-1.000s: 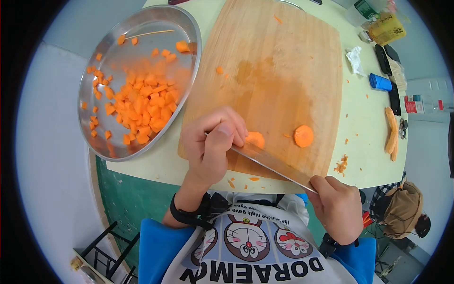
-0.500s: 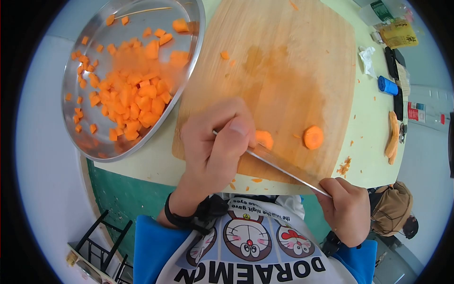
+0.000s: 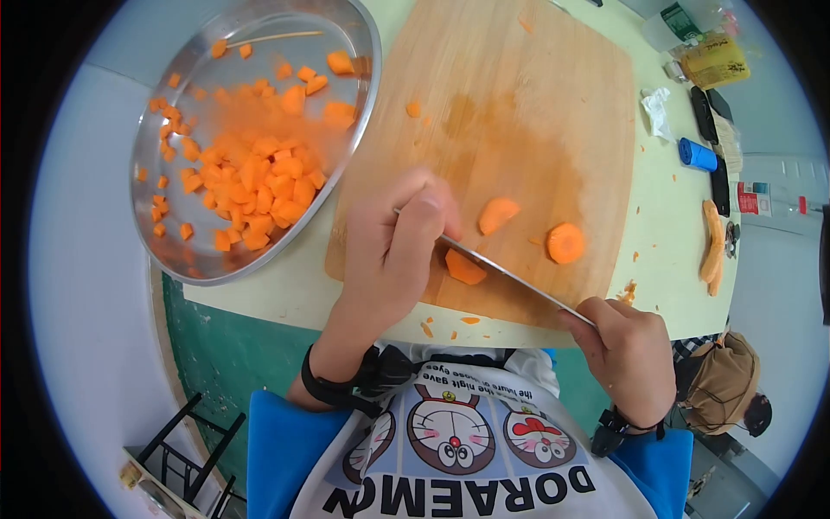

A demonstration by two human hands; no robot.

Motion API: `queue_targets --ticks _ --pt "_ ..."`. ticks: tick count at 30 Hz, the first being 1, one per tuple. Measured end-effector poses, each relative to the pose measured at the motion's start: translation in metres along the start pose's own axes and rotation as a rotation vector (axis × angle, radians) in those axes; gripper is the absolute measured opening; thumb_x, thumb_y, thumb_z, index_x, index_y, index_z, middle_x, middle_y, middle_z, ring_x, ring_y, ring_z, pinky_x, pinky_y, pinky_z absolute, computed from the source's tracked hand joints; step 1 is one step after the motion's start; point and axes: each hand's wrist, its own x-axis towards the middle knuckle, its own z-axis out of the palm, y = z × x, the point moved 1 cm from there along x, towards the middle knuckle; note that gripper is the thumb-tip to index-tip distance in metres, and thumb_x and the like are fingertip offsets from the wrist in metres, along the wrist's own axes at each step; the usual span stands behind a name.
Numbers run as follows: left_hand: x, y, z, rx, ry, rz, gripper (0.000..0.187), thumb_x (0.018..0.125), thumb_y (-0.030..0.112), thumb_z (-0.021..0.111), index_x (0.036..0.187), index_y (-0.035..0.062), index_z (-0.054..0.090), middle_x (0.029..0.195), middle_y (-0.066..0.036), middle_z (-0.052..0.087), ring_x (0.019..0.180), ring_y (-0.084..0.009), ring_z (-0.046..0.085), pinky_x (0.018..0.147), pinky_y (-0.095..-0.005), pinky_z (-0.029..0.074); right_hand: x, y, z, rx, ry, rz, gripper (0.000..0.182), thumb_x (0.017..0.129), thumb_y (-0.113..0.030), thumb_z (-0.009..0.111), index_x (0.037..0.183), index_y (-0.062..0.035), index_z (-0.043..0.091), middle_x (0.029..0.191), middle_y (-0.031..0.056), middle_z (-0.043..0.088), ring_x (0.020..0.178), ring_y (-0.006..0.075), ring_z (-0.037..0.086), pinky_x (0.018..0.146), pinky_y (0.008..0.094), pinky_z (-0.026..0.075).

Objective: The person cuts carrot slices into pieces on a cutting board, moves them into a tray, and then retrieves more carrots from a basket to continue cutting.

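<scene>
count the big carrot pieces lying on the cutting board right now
3. One half lies just beyond the knife, one half on the near side by the left hand, and a round slice farther right. More may hide under that hand.

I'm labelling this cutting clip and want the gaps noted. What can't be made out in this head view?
- Knife handle: buried inside the right hand.
- Blade tip: covered by the left hand.
- Carrot piece at the blade: partly under the blade and the fingers.
- Bottle label: too small to read.
- Cutting board far edge: cut off by the top of the frame.
</scene>
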Motion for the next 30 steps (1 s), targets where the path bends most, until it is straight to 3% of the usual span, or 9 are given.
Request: queue_targets --ticks 2,4,6,9,12,20,23,26,30 --pt "-0.003 0.003 0.001 0.028 -0.024 0.013 0.032 0.086 0.02 0.037 0.066 -0.0019 0.048 0.068 -0.012 0.053 0.07 -0.0209 0.047 0.073 -0.0333 0.041 -0.004 0.001 -0.001 0.001 0.034 -0.01 0.023 0.078 -0.018 0.065 0.069 -0.0046 0.048 0.054 0.0087 0.048 0.047 0.0288 0.05 0.042 0.0363 0.039" --pt "-0.004 0.011 0.004 0.42 0.33 0.327 0.035 0.089 0.027 0.037 0.078 -0.0026 0.052 0.081 -0.011 0.055 0.077 -0.02 0.05 0.075 -0.0331 0.041 -0.007 0.006 -0.004 0.068 0.055 -0.005 0.02 0.077 -0.017 0.066 0.07 -0.0038 0.052 0.054 0.0096 0.049 0.046 0.0289 0.05 0.042 0.0348 0.039" --pt "-0.013 0.016 -0.008 0.26 0.388 0.422 0.031 0.088 0.028 0.046 0.091 -0.002 0.054 0.09 -0.01 0.054 0.084 -0.0185 0.052 0.078 -0.0322 0.04 -0.016 0.007 -0.01 0.155 0.186 0.026 0.018 0.077 -0.016 0.067 0.072 -0.0027 0.055 0.054 0.01 0.05 0.046 0.0277 0.05 0.042 0.0331 0.038" --pt "-0.021 0.029 -0.016 0.765 -0.064 0.253 0.024 0.074 0.014 0.065 0.095 0.0045 0.059 0.092 -0.01 0.053 0.088 -0.0217 0.053 0.081 -0.0321 0.039 -0.029 0.006 -0.02 0.255 0.387 0.109 0.015 0.076 -0.013 0.068 0.075 -0.0006 0.06 0.056 0.0107 0.052 0.045 0.0248 0.049 0.043 0.03 0.038" --pt "-0.028 0.017 0.004 0.927 -0.265 0.277 0.02 0.071 0.012 0.065 0.089 0.0061 0.059 0.093 -0.009 0.053 0.09 -0.0238 0.051 0.08 -0.0343 0.038 -0.038 0.011 -0.021 0.27 0.47 0.17 0.016 0.076 -0.013 0.068 0.077 0.0016 0.062 0.055 0.0108 0.051 0.044 0.0208 0.046 0.043 0.0277 0.036" --pt "-0.049 0.001 0.009 1.104 0.066 0.109 0.03 0.065 0.021 0.074 0.089 0.0088 0.06 0.09 -0.004 0.054 0.09 -0.023 0.05 0.079 -0.036 0.036 -0.036 0.015 -0.003 0.285 0.34 0.124 0.016 0.077 -0.014 0.067 0.074 -0.0003 0.06 0.056 0.0123 0.052 0.045 0.0262 0.048 0.043 0.0319 0.037" --pt "-0.054 0.002 0.006 1.062 0.102 0.129 0.028 0.069 0.02 0.072 0.091 0.008 0.06 0.093 -0.003 0.055 0.088 -0.0195 0.051 0.077 -0.0332 0.038 -0.031 0.012 0.007 0.232 0.264 0.064 0.017 0.078 -0.016 0.066 0.073 -0.0018 0.057 0.055 0.012 0.051 0.046 0.029 0.05 0.042 0.0343 0.037" --pt "-0.05 0.008 -0.005 0.572 0.394 0.059 0.025 0.078 0.022 0.065 0.093 0.004 0.057 0.087 -0.005 0.055 0.076 -0.0158 0.049 0.068 -0.0263 0.038 -0.026 0.007 0.015 0.21 0.222 -0.024 0.019 0.079 -0.017 0.065 0.072 -0.0033 0.054 0.053 0.011 0.049 0.045 0.0296 0.049 0.04 0.0351 0.037" --pt "-0.027 0.026 -0.009 0.134 0.544 0.322 0.023 0.09 0.019 0.048 0.099 -0.0014 0.055 0.087 -0.003 0.058 0.07 -0.0058 0.044 0.063 -0.0205 0.036 -0.022 -0.002 0.02 0.131 0.194 -0.056 0.02 0.079 -0.017 0.065 0.071 -0.0037 0.052 0.053 0.0108 0.048 0.044 0.0294 0.049 0.04 0.0349 0.038"
